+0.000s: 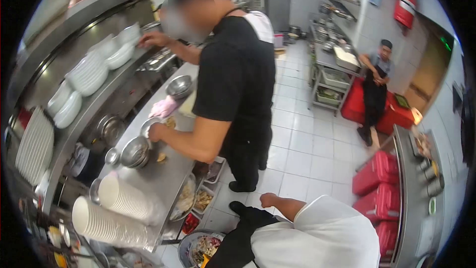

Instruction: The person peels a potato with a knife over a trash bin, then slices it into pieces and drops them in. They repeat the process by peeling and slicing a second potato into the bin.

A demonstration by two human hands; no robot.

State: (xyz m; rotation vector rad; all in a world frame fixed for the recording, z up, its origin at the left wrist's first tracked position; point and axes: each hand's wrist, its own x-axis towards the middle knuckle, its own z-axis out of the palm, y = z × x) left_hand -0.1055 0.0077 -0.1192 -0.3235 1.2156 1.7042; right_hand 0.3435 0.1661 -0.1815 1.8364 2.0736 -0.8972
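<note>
My right hand (268,199) is curled into a fist above the tiled floor, at the end of my white sleeve (322,228); nothing shows in it. Outside the view is my left hand. Below me, a grey bin (184,253) holds food scraps. At the steel counter (171,188) a co-worker in black (233,69) stands with one hand (157,131) at a small metal bowl and the other (154,39) raised near the shelf. Metal bowls (135,152), a pink cloth (163,106) and stacked white containers (106,223) are on this counter.
White dishes (87,74) line the upper shelf. Trays of food (204,199) sit beneath the counter. Red containers (382,166) stand below a right-hand counter (404,141). Farther back, another person (378,84) is by red boxes (354,99). White floor tiles (312,154) run between the counters.
</note>
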